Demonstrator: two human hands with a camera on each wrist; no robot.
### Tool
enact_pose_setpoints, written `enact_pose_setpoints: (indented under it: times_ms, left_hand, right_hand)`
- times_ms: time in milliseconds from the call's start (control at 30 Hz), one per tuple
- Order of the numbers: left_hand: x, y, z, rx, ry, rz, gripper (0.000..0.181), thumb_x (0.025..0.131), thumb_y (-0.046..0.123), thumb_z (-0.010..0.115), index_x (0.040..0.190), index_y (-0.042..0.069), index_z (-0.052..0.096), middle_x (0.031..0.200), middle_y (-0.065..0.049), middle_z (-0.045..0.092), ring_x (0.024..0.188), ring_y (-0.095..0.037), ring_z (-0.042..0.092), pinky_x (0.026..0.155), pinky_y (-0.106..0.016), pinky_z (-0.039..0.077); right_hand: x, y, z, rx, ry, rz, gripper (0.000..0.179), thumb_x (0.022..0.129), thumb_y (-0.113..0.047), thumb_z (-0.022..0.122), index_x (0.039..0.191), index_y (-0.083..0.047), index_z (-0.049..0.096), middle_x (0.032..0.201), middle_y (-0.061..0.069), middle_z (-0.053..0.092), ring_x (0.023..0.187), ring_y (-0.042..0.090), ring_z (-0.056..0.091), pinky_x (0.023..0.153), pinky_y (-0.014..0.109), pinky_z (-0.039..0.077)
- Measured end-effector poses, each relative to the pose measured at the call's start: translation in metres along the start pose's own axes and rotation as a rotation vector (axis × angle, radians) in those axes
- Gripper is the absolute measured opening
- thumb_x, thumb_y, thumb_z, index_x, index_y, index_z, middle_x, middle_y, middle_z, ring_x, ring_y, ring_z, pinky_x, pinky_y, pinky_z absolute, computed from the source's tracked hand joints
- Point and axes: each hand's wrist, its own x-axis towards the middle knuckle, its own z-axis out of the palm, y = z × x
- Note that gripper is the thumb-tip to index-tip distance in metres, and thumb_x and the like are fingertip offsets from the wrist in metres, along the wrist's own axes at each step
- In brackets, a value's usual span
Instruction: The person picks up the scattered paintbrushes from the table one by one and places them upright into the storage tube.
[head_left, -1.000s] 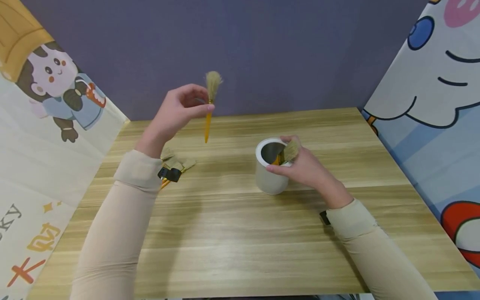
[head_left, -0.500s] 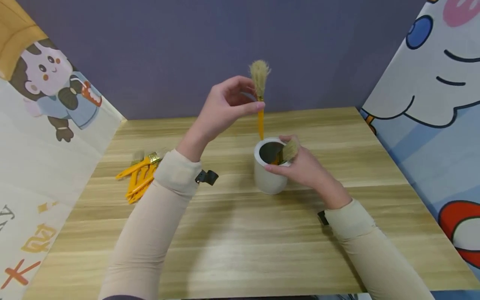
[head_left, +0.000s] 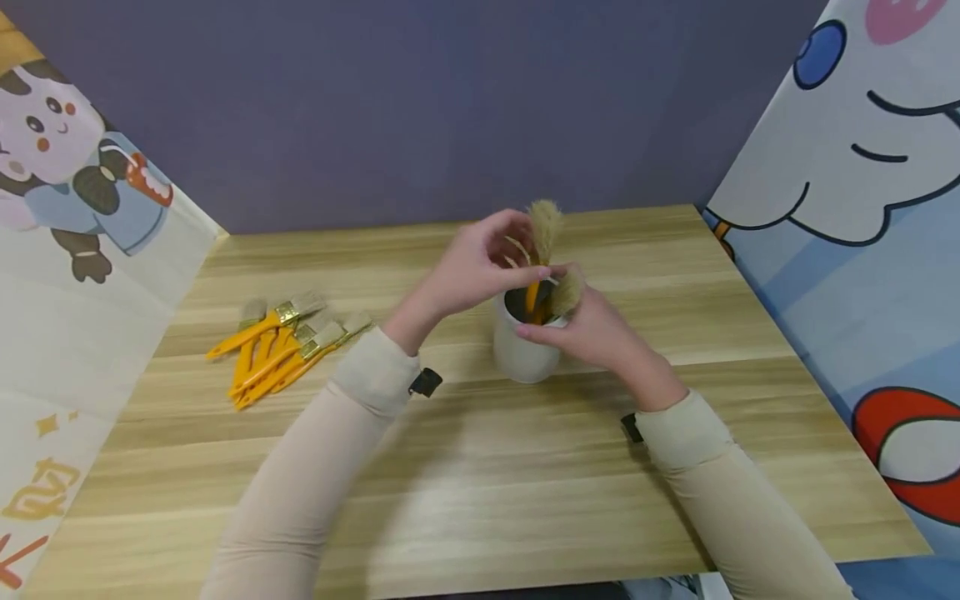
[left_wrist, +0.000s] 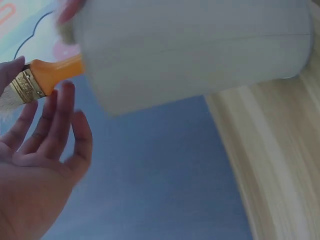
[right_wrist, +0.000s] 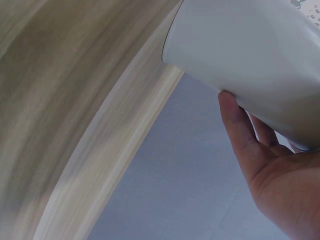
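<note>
My left hand (head_left: 480, 265) pinches a paintbrush (head_left: 545, 229) between thumb and fingers, bristles up. Its yellow handle reaches into the mouth of a white cylindrical pot (head_left: 525, 358). In the left wrist view, the thumb lies by the brush's gold ferrule (left_wrist: 27, 86), and the handle end is hidden by the pot's wall. The right hand (head_left: 600, 329) grips the pot near its rim from the right, as the right wrist view shows too, with fingers (right_wrist: 237, 120) along its side. Another paintbrush (head_left: 567, 296) leans in the pot with its bristles against the rim near that hand.
A pile of several yellow-handled paintbrushes (head_left: 281, 346) lies on the left of the wooden table (head_left: 465, 483). Behind stands a dark purple-grey wall (head_left: 450, 108). Printed cartoon panels flank the table on both sides.
My left hand has carried its paintbrush rightward from above the table, then down until the handle entered the pot. The right hand has stayed on the pot. The brush pile has come into full view.
</note>
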Motion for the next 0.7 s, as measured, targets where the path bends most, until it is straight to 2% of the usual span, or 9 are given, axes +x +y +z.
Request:
enact_pose_setpoints:
  times_ms: [167, 267, 367, 433, 500, 567, 700]
  left_hand:
    - [-0.004, -0.008, 0.014, 0.224, -0.052, -0.004, 0.041, 0.096, 0.035, 0.08, 0.129, 0.015, 0.066, 0.115, 0.001, 0.07, 0.099, -0.018, 0.062, 0.08, -0.032, 0.05]
    - [-0.005, -0.015, 0.018, 0.295, -0.067, -0.007, 0.04, 0.095, 0.037, 0.08, 0.127, 0.016, 0.067, 0.112, 0.002, 0.07, 0.091, -0.019, 0.056, 0.077, -0.033, 0.046]
    - [-0.006, -0.021, 0.022, 0.336, -0.067, -0.022, 0.044, 0.094, 0.037, 0.081, 0.128, 0.014, 0.069, 0.119, -0.002, 0.069, 0.101, -0.02, 0.057, 0.088, -0.036, 0.049]
    - [-0.007, -0.024, 0.024, 0.362, -0.063, -0.033, 0.047, 0.093, 0.038, 0.082, 0.13, 0.013, 0.069, 0.129, -0.005, 0.066, 0.116, -0.023, 0.057, 0.1, -0.04, 0.051]
    - [-0.009, -0.025, 0.025, 0.393, -0.058, -0.041, 0.049, 0.092, 0.04, 0.082, 0.132, 0.013, 0.069, 0.141, -0.006, 0.061, 0.132, -0.025, 0.051, 0.111, -0.045, 0.048]
    - [-0.01, -0.026, 0.027, 0.417, -0.05, -0.044, 0.049, 0.093, 0.041, 0.082, 0.132, 0.014, 0.07, 0.145, -0.008, 0.056, 0.138, -0.028, 0.047, 0.115, -0.048, 0.046]
    - [-0.013, -0.029, 0.027, 0.44, -0.05, -0.05, 0.045, 0.093, 0.042, 0.082, 0.13, 0.018, 0.071, 0.146, -0.007, 0.052, 0.139, -0.028, 0.044, 0.116, -0.049, 0.045]
  right_hand:
    - [-0.001, -0.001, -0.001, 0.047, -0.032, -0.077, 0.088, 0.09, -0.052, 0.083, 0.158, -0.021, 0.038, 0.155, 0.005, 0.051, 0.136, 0.025, 0.059, 0.11, 0.053, 0.052]
    - [0.001, -0.002, -0.001, 0.055, -0.042, -0.099, 0.085, 0.091, -0.049, 0.083, 0.16, -0.026, 0.039, 0.156, 0.0, 0.054, 0.14, 0.023, 0.058, 0.113, 0.053, 0.051]
    - [0.001, -0.002, -0.001, 0.036, -0.032, -0.061, 0.085, 0.091, -0.051, 0.083, 0.157, -0.021, 0.038, 0.151, 0.005, 0.054, 0.135, 0.026, 0.061, 0.11, 0.054, 0.052]
    - [0.001, -0.002, -0.001, 0.029, -0.029, -0.028, 0.089, 0.09, -0.053, 0.083, 0.156, -0.018, 0.035, 0.149, 0.009, 0.051, 0.131, 0.029, 0.062, 0.107, 0.055, 0.053]
    - [0.0, -0.003, -0.001, 0.015, -0.027, -0.014, 0.093, 0.09, -0.055, 0.082, 0.158, -0.015, 0.032, 0.15, 0.011, 0.047, 0.13, 0.031, 0.062, 0.106, 0.056, 0.053]
    - [0.0, -0.003, -0.001, 0.008, -0.031, -0.013, 0.095, 0.09, -0.056, 0.082, 0.159, -0.014, 0.031, 0.151, 0.013, 0.044, 0.13, 0.032, 0.062, 0.106, 0.057, 0.053]
    - [-0.002, -0.004, -0.001, -0.01, -0.054, -0.022, 0.09, 0.092, -0.057, 0.079, 0.156, -0.013, 0.034, 0.147, 0.012, 0.048, 0.127, 0.031, 0.063, 0.104, 0.056, 0.054]
